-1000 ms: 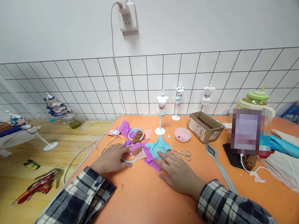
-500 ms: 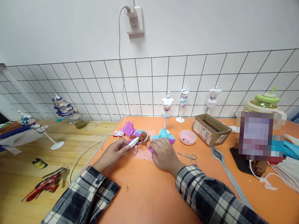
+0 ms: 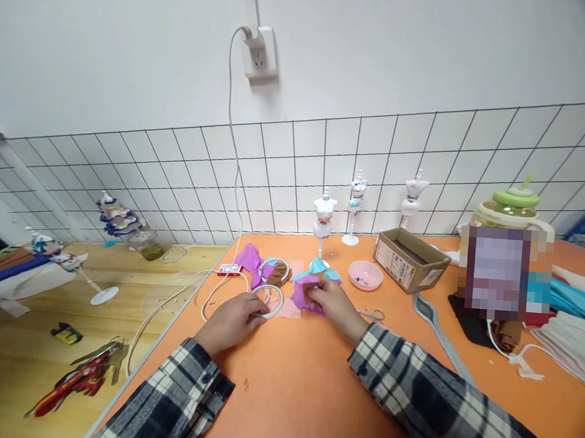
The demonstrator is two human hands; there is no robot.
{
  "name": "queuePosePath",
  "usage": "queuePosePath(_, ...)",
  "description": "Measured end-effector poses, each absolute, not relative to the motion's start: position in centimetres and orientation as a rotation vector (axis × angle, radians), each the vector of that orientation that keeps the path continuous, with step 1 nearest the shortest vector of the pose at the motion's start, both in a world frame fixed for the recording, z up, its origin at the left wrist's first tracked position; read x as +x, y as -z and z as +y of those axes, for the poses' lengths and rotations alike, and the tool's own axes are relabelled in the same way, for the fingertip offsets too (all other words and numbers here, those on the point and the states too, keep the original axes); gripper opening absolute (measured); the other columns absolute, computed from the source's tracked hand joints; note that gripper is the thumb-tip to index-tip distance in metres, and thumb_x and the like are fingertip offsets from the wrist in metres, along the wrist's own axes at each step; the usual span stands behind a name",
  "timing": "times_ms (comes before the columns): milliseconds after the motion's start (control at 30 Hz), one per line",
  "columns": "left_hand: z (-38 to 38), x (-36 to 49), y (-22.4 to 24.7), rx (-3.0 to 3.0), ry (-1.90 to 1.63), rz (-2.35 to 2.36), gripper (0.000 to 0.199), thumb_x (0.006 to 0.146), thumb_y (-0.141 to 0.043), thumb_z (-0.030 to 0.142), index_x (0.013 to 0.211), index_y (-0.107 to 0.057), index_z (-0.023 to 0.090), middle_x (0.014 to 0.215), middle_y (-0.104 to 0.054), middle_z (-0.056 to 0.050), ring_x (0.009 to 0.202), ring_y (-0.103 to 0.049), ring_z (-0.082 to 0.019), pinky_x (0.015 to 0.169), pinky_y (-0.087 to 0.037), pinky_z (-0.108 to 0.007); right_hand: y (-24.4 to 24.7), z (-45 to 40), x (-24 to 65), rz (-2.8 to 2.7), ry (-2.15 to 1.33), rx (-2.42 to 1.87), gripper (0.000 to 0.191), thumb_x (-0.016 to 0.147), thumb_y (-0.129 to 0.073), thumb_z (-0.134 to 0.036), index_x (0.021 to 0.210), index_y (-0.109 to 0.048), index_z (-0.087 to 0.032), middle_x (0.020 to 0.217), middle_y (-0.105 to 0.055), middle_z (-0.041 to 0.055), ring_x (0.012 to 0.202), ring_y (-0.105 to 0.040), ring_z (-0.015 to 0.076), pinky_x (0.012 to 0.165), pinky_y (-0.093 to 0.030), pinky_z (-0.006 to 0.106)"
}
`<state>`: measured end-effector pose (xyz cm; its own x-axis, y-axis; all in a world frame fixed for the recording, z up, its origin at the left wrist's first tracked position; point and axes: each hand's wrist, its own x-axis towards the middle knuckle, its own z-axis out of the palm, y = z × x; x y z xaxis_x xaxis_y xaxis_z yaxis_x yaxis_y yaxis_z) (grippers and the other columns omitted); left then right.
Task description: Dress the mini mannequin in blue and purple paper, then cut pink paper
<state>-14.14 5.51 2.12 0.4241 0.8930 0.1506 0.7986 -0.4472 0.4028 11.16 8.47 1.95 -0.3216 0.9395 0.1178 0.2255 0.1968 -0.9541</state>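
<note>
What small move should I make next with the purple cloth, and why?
Probably draw the purple cloth slightly right, away from the pink cloth. The right hand already pinches it, the two pieces look crowded together, and the left hand is on the white ring over the pink.

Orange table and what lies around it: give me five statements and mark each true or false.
1. The left hand holds a white ring. True.
2. The scissors lie inside the pink bowl. False: the scissors lie on the orange table, outside the pink bowl.
3. The right hand holds purple cloth. True.
4. The keys are on the orange table. False: the keys lie on the wooden table.
5. The cardboard box is open at the top. True.
</note>
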Motion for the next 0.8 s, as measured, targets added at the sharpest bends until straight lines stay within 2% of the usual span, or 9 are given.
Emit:
queuePosePath(100,5.3,-13.8,-2.5,2.583,-0.565,1.479,0.037,0.083,-0.06,0.029,0.119,-0.064,0.024,0.117,-0.065,-0.01,0.106,-0.06,-0.027,0.093,-0.047,-0.04,-2.5,6.5,13.7,-1.667,-1.405,-1.088,0.021,0.078,-0.047,-0.029,0.086,-0.059,-0.014,0.066,-0.057,0.0004,0.05,-0.042,0.0086,0.047,-0.034,0.021)
queuePosePath(200,4.7,-12.7,-3.0,2.779,-0.606,1.373,0.039,0.088,-0.054,0.03,0.127,-0.059,0.023,0.125,-0.062,-0.011,0.113,-0.058,-0.027,0.098,-0.046,-0.043,-2.1,4.5,16.5,-1.612,-1.545,-1.124,0.023,0.077,-0.047,-0.033,0.088,-0.059,-0.016,0.06,-0.049,-0.0032,0.045,-0.035,0.0083,0.042,-0.027,0.021)
queuePosePath(300,4.0,-10.1,-2.9,2.937,-0.47,1.126,0.043,0.094,-0.049,0.035,0.135,-0.053,0.023,0.135,-0.058,-0.009,0.126,-0.051,-0.027,0.108,-0.04,-0.044,-1.2,3.0,19.0,-1.661,-1.519,-1.19,0.016,0.075,-0.05,-0.03,0.078,-0.058,-0.017,0.062,-0.048,-0.0028,0.052,-0.04,0.0094,0.049,-0.03,0.022)
queuePosePath(400,4.0,-6.9,-2.3,2.994,-0.341,1.091,0.053,0.096,-0.046,0.043,0.145,-0.042,0.023,0.148,-0.048,-0.01,0.136,-0.042,-0.028,0.113,-0.032,-0.048,-0.2,2.1,21.0,-1.864,-1.246,-1.24,0.01,0.071,-0.052,-0.023,0.066,-0.058,-0.016,0.074,-0.055,0.0016,0.071,-0.051,0.0141,0.064,-0.037,0.025)
queuePosePath(500,4.5,-5.0,-1.8,2.956,-0.329,1.292,0.047,0.096,-0.044,0.049,0.134,-0.055,0.024,0.13,-0.063,-0.009,0.133,-0.045,-0.031,0.117,-0.02,-0.057,0.2,1.3,22.3,-2.068,-0.902,-1.323,0.01,0.072,-0.049,-0.015,0.067,-0.058,-0.017,0.083,-0.06,0.0032,0.081,-0.054,0.0164,0.074,-0.038,0.028)
queuePosePath(600,5.2,-4.7,-2.0,2.921,-0.407,1.413,0.042,0.093,-0.05,0.051,0.12,-0.065,0.024,0.114,-0.069,-0.009,0.127,-0.05,-0.032,0.118,-0.008,-0.061,0.0,0.5,23.2,-2.205,-0.772,-1.444,0.012,0.075,-0.048,-0.015,0.07,-0.059,-0.018,0.078,-0.061,0.0021,0.075,-0.055,0.0159,0.069,-0.037,0.029)
queuePosePath(667,6.2,-4.6,-2.7,2.83,-0.542,1.433,0.04,0.091,-0.053,0.049,0.12,-0.065,0.025,0.119,-0.067,-0.009,0.124,-0.052,-0.031,0.118,-0.014,-0.059,-0.2,0.0,23.6,-2.258,-0.697,-1.491,0.013,0.078,-0.049,-0.017,0.073,-0.061,-0.018,0.08,-0.062,0.0029,0.079,-0.056,0.0173,0.069,-0.037,0.029)
queuePosePath(733,7.8,-4.3,-4.1,2.553,-0.781,1.494,0.044,0.09,-0.055,0.046,0.128,-0.06,0.025,0.125,-0.064,-0.011,0.123,-0.053,-0.03,0.113,-0.029,-0.053,-0.3,-0.2,23.9,-2.284,-0.605,-1.506,0.013,0.079,-0.051,-0.019,0.079,-0.064,-0.019,0.086,-0.063,0.0041,0.086,-0.057,0.0196,0.072,-0.037,0.031)
queuePosePath(800,10.1,-3.6,-5.9,2.07,-1.034,1.565,0.062,0.086,-0.06,0.046,0.141,-0.046,0.021,0.132,-0.058,-0.015,0.125,-0.053,-0.031,0.106,-0.04,-0.049,-0.3,-0.4,24.0,-2.29,-0.507,-1.511,0.015,0.081,-0.052,-0.022,0.086,-0.066,-0.02,0.09,-0.063,0.0053,0.092,-0.056,0.0215,0.076,-0.038,0.033)
